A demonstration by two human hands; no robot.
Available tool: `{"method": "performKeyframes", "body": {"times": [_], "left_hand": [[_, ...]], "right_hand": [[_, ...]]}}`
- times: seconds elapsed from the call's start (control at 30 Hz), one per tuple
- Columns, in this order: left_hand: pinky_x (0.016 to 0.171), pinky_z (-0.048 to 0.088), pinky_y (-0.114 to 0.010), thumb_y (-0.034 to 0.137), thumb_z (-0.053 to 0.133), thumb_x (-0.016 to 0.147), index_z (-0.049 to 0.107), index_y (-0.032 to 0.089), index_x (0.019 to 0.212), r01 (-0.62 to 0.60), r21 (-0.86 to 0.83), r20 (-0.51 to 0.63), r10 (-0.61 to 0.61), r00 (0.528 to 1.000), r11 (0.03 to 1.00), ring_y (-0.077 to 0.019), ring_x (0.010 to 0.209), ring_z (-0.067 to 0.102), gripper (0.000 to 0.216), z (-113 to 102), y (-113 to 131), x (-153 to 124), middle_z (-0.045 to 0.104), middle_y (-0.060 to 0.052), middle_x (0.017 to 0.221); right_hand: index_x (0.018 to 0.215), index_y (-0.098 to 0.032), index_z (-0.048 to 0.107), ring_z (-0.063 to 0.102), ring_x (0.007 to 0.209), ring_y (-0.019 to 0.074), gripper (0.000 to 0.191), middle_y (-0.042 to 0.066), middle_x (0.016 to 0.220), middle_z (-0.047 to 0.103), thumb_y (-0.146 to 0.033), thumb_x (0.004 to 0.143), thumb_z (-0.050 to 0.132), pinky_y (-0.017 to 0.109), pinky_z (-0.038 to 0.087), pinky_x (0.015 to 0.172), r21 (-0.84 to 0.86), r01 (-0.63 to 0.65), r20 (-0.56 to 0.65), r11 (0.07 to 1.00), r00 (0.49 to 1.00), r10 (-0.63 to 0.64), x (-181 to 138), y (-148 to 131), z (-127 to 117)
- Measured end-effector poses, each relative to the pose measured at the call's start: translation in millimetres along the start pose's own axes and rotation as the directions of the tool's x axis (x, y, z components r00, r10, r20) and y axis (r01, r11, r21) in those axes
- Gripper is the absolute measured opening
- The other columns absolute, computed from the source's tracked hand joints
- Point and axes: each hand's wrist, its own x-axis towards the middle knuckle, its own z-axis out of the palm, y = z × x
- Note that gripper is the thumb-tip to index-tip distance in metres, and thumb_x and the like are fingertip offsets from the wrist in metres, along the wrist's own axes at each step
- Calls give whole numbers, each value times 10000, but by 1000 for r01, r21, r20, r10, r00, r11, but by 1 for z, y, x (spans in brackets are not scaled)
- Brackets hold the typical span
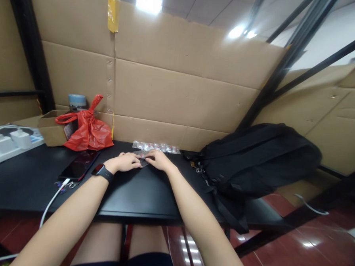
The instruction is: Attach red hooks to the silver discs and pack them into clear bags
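Both hands meet near the back of the black table, over a small clear plastic bag [144, 161] with something small, reddish and silvery inside. My left hand [127, 161], with a dark watch on its wrist, closes on the bag's left side. From the right, my right hand [158, 160] pinches the bag with thumb and fingers. The fingers partly hide the bag and its contents. Just behind the hands lies a row of several similar clear packets [156, 147], with small red and silvery bits in them, too small to name.
On the left stand a knotted red plastic bag [90, 130], an open cardboard box [53, 128] and a blue-lidded container [77, 100]. A charging phone [78, 165] and a power strip [14, 147] lie nearer. A black backpack [262, 157] fills the right side. Cardboard panels [179, 93] wall the back.
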Motion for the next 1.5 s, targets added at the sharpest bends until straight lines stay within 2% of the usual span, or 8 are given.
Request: {"method": "performKeyframes", "body": {"times": [0.17, 0.33, 0.57, 0.8, 0.97, 1.2, 1.37, 1.5], "left_hand": [[961, 422, -403, 251, 314, 974, 664, 263, 1036, 78, 2, -112, -78, 991, 997, -235, 1098, 613, 355, 2, -10, 1, 701, -41, 1117], [951, 410, -419, 22, 404, 790, 575, 291, 1206, 101, 59, -245, -84, 966, 993, -250, 1174, 561, 524, 12, -22, 5, 643, -50, 1242], [952, 412, -455, 325, 635, 819, 647, 304, 1109, 201, 49, -397, -166, 903, 978, -307, 1154, 540, 291, 19, -38, 11, 619, -60, 1222], [916, 463, -369, 456, 581, 842, 738, 249, 880, 143, -220, -441, -229, 868, 965, -260, 1046, 629, 263, 18, -36, 20, 722, -37, 1088], [842, 505, -299, 445, 604, 776, 759, 186, 845, 122, -480, -345, -315, 884, 869, -236, 916, 689, 310, 19, -38, 26, 765, -56, 953], [861, 470, -409, 414, 564, 789, 759, 249, 707, 401, -216, -305, -452, 838, 890, -302, 958, 670, 268, 23, -16, 24, 764, -57, 826], [902, 435, -456, 385, 582, 796, 737, 258, 905, 392, -144, -394, -416, 820, 909, -326, 1090, 581, 229, 26, -12, 22, 716, -84, 1071], [963, 398, -467, 431, 522, 880, 672, 321, 1144, 262, -126, -399, -291, 869, 957, -309, 1210, 487, 323, 26, -15, 20, 606, -55, 1297]], "right_hand": [[1043, -180, 746, 643, 923, 188, 272, 81, 1019, 718, -105, 898, 529, 325, 473, 893, 144, 69, -3, 987, 998, -69, -1, 8, 3], [1133, -235, 700, 625, 1015, 191, 435, 60, 1123, 689, -5, 775, 608, 320, 466, 912, 96, 31, -2, 995, 1000, -31, 2, 8, 16], [877, -216, 707, 620, 915, 194, 72, 50, 940, 715, -195, 868, 638, 315, 458, 851, 110, -87, -140, 990, 985, 102, 8, 1, 26], [879, -177, 631, 609, 714, 145, 64, 16, 791, 675, -154, 825, 605, 259, 457, 716, 466, -55, -118, 883, 985, 123, 8, 6, 18], [1100, -209, 472, 581, 622, 130, 345, -59, 691, 619, -152, 784, 599, 241, 439, 651, 657, -148, -27, 739, 975, 220, 5, 10, 12], [1194, -218, 504, 583, 755, 171, 365, -12, 796, 617, -198, 840, 590, 307, 442, 767, 274, -182, -94, 944, 972, 215, 2, 1, 14], [1051, -231, 689, 512, 1138, 266, 261, 81, 1175, 613, -331, 811, 703, 429, 356, 988, 82, -21, -56, 996, 998, 25, 2, -11, 17], [1212, -275, 632, 505, 1178, 297, 396, 75, 1218, 636, -256, 819, 676, 509, 339, 979, 35, -90, 23, 995, 996, 89, 2, -15, 19]]}}
